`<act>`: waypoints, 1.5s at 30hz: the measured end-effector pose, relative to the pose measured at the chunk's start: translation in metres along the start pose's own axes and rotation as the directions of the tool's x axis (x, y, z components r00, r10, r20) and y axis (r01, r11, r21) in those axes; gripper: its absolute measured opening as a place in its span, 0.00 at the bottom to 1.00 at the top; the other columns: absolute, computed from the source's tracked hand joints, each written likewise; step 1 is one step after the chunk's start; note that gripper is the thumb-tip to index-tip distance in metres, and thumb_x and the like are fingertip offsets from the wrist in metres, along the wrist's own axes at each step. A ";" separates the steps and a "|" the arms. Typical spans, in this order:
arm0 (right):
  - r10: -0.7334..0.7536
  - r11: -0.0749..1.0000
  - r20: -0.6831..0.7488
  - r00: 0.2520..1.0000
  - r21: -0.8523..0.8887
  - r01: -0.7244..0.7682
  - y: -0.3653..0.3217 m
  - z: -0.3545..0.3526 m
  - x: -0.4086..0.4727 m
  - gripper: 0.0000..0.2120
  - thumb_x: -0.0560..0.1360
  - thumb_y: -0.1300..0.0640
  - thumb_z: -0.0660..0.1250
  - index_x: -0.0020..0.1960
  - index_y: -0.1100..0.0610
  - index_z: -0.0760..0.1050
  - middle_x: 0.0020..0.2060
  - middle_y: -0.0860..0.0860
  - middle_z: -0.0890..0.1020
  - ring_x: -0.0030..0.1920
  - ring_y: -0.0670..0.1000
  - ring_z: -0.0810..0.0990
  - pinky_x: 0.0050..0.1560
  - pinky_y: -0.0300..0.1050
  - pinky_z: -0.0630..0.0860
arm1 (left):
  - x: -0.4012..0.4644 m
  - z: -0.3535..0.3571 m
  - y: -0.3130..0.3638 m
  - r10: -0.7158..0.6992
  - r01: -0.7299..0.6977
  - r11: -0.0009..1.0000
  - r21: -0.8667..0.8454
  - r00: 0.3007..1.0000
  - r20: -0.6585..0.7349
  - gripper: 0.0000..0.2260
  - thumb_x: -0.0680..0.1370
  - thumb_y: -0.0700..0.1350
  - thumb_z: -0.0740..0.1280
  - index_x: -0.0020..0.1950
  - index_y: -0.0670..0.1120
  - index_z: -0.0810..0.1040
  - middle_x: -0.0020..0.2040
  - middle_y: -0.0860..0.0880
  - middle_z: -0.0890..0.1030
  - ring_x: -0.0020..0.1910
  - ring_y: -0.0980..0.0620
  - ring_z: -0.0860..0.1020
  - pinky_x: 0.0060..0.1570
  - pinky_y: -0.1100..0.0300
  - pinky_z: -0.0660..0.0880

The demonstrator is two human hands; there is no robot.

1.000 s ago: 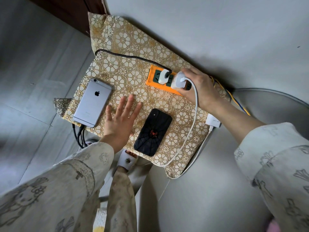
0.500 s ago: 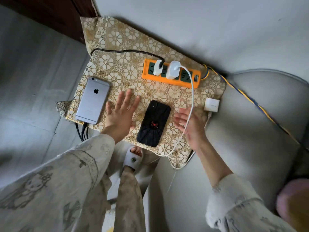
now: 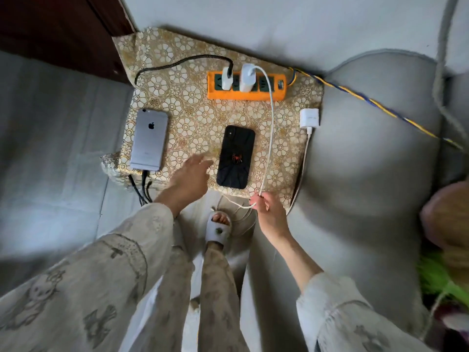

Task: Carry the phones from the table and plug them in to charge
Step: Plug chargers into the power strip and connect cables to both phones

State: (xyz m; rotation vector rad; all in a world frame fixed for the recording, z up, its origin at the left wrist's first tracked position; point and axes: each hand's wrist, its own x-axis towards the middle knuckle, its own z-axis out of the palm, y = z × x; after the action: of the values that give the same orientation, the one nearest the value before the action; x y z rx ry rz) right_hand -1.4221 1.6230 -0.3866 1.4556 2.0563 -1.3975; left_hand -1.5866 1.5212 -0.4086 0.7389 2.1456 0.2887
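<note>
Both hands work at the near edge of the surface (image 3: 193,118), which is covered in a gold floral cloth. The right hand (image 3: 270,214) pinches the white cable (image 3: 271,118) between thumb and fingers just off that edge, with a short length of the cable trailing to the left of the grip. From there the cable runs up past the right side of the black phone (image 3: 236,156) to a white charger (image 3: 247,77) plugged into the orange power strip (image 3: 246,85) at the far side. The left hand (image 3: 189,177) is loose, fingers spread and holding nothing, hovering just left of the black phone, which lies face down with a red spider mark on its back. A silver phone (image 3: 149,139) lies face down near the left edge, with dark cables (image 3: 142,186) hanging below it. A second white charger (image 3: 309,118) sits loose at the right edge, beside a grey cushion (image 3: 368,161).
</note>
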 end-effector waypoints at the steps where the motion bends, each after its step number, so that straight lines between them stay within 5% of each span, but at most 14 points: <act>1: 0.038 0.993 -0.018 0.999 0.115 -0.036 -0.008 -0.002 -0.006 0.11 0.79 0.57 0.57 0.46 0.62 0.75 0.43 0.55 0.80 0.45 0.55 0.79 0.44 0.45 0.72 | -0.015 0.003 0.001 0.020 -0.018 0.998 -0.053 0.999 0.034 0.21 0.78 0.38 0.57 0.71 0.47 0.63 0.75 0.45 0.60 0.73 0.45 0.58 0.70 0.47 0.60; 4: 0.093 0.900 0.069 0.993 0.420 -0.113 -0.040 -0.012 -0.029 0.07 0.78 0.60 0.59 0.46 0.59 0.74 0.40 0.56 0.82 0.38 0.51 0.82 0.42 0.41 0.79 | -0.063 0.006 0.003 0.069 -0.044 0.985 -0.168 0.987 0.146 0.22 0.78 0.36 0.57 0.72 0.47 0.62 0.74 0.45 0.61 0.73 0.46 0.60 0.71 0.50 0.58; 9: 0.053 0.800 0.105 0.993 0.590 -0.105 -0.095 -0.037 -0.077 0.08 0.78 0.60 0.60 0.50 0.62 0.75 0.39 0.57 0.82 0.37 0.53 0.82 0.43 0.45 0.78 | -0.131 -0.015 0.018 0.113 -0.060 0.963 -0.262 0.975 0.193 0.23 0.78 0.39 0.61 0.72 0.46 0.60 0.74 0.45 0.61 0.73 0.47 0.59 0.71 0.52 0.57; 14: -0.004 0.679 0.093 0.996 0.731 -0.065 -0.138 -0.064 -0.117 0.08 0.78 0.59 0.59 0.45 0.58 0.76 0.40 0.54 0.84 0.38 0.53 0.83 0.41 0.44 0.78 | -0.176 -0.054 0.030 0.102 -0.068 0.928 -0.367 0.992 0.073 0.10 0.78 0.42 0.61 0.57 0.43 0.76 0.58 0.44 0.79 0.57 0.46 0.76 0.55 0.59 0.69; 17: -0.043 0.638 0.100 0.994 0.769 -0.050 -0.152 -0.075 -0.137 0.09 0.79 0.59 0.58 0.53 0.61 0.75 0.48 0.56 0.82 0.47 0.54 0.82 0.47 0.45 0.78 | -0.193 -0.078 0.034 0.101 -0.092 0.910 -0.405 0.995 0.000 0.08 0.78 0.42 0.61 0.50 0.42 0.79 0.49 0.45 0.82 0.45 0.51 0.77 0.47 0.61 0.70; 23: -0.045 0.908 0.173 0.984 0.418 -0.032 -0.142 -0.064 -0.171 0.15 0.79 0.65 0.56 0.64 0.64 0.71 0.61 0.60 0.76 0.62 0.60 0.75 0.62 0.51 0.72 | -0.216 -0.110 0.041 0.101 -0.122 0.823 -0.555 0.993 -0.068 0.09 0.77 0.38 0.62 0.38 0.43 0.78 0.39 0.46 0.81 0.40 0.48 0.79 0.47 0.54 0.76; 27: -0.120 0.991 0.235 0.965 0.089 0.101 -0.136 -0.048 -0.184 0.18 0.78 0.63 0.56 0.68 0.59 0.68 0.69 0.56 0.69 0.68 0.54 0.68 0.67 0.48 0.67 | -0.223 -0.147 0.059 0.042 -0.118 0.574 -0.810 0.993 -0.114 0.10 0.78 0.39 0.60 0.39 0.46 0.77 0.35 0.47 0.82 0.31 0.53 0.81 0.35 0.63 0.79; 30: -0.169 0.986 0.216 0.962 0.040 0.164 -0.149 -0.045 -0.193 0.18 0.77 0.58 0.60 0.67 0.54 0.70 0.64 0.58 0.75 0.61 0.55 0.75 0.62 0.50 0.71 | -0.226 -0.181 0.070 0.060 -0.142 0.452 -0.881 0.990 -0.129 0.09 0.78 0.40 0.60 0.42 0.45 0.77 0.34 0.49 0.84 0.34 0.51 0.83 0.35 0.60 0.81; 33: -0.236 0.971 0.208 0.949 0.011 0.239 -0.167 -0.049 -0.198 0.15 0.77 0.54 0.60 0.60 0.59 0.76 0.49 0.50 0.84 0.44 0.44 0.81 0.45 0.37 0.75 | -0.233 -0.211 0.078 0.084 -0.154 0.332 -0.931 0.987 -0.134 0.09 0.79 0.41 0.60 0.43 0.43 0.77 0.34 0.49 0.85 0.35 0.49 0.83 0.34 0.59 0.81; 34: -0.252 0.967 0.192 0.949 0.014 0.254 -0.173 -0.052 -0.199 0.15 0.77 0.55 0.60 0.57 0.62 0.77 0.44 0.49 0.85 0.42 0.44 0.82 0.44 0.38 0.77 | -0.234 -0.219 0.080 0.093 -0.157 0.295 -0.943 0.986 -0.135 0.09 0.79 0.42 0.59 0.44 0.42 0.78 0.34 0.49 0.85 0.34 0.49 0.83 0.34 0.59 0.81; 37: -0.262 0.963 0.116 0.958 0.101 0.251 -0.189 -0.064 -0.201 0.13 0.78 0.59 0.60 0.54 0.67 0.76 0.51 0.60 0.82 0.50 0.57 0.82 0.52 0.50 0.80 | -0.239 -0.235 0.085 0.111 -0.158 0.204 -0.966 0.984 -0.137 0.10 0.80 0.42 0.57 0.48 0.42 0.78 0.39 0.46 0.84 0.37 0.49 0.83 0.38 0.59 0.81; 40: -0.311 0.911 0.079 0.947 0.309 0.274 -0.211 -0.084 -0.212 0.09 0.77 0.61 0.61 0.50 0.67 0.76 0.46 0.59 0.83 0.39 0.49 0.83 0.40 0.39 0.81 | -0.246 -0.236 0.082 0.096 -0.183 0.353 -0.918 0.983 -0.159 0.11 0.80 0.39 0.56 0.58 0.40 0.75 0.49 0.45 0.81 0.46 0.47 0.81 0.47 0.58 0.80; 43: -0.392 0.815 -0.017 0.920 0.459 0.355 -0.237 -0.107 -0.226 0.07 0.77 0.60 0.62 0.48 0.62 0.77 0.40 0.55 0.84 0.35 0.51 0.84 0.35 0.40 0.80 | -0.258 -0.225 0.072 0.161 -0.208 0.626 -0.751 0.977 -0.137 0.17 0.78 0.33 0.56 0.66 0.42 0.70 0.60 0.45 0.78 0.58 0.48 0.76 0.57 0.57 0.74; 45: -0.432 0.735 -0.054 0.900 0.558 0.386 -0.255 -0.121 -0.233 0.08 0.77 0.60 0.63 0.50 0.64 0.77 0.37 0.55 0.85 0.35 0.53 0.85 0.34 0.41 0.81 | -0.268 -0.215 0.069 0.287 -0.249 0.710 -0.658 0.956 -0.052 0.20 0.77 0.33 0.58 0.68 0.44 0.66 0.65 0.46 0.74 0.63 0.49 0.72 0.64 0.55 0.69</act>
State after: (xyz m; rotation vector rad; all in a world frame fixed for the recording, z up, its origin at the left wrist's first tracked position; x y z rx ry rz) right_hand -1.4902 1.5756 -0.0300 1.1087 2.0986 -2.3597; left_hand -1.5960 1.4264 -0.0715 0.6135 1.6856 1.1125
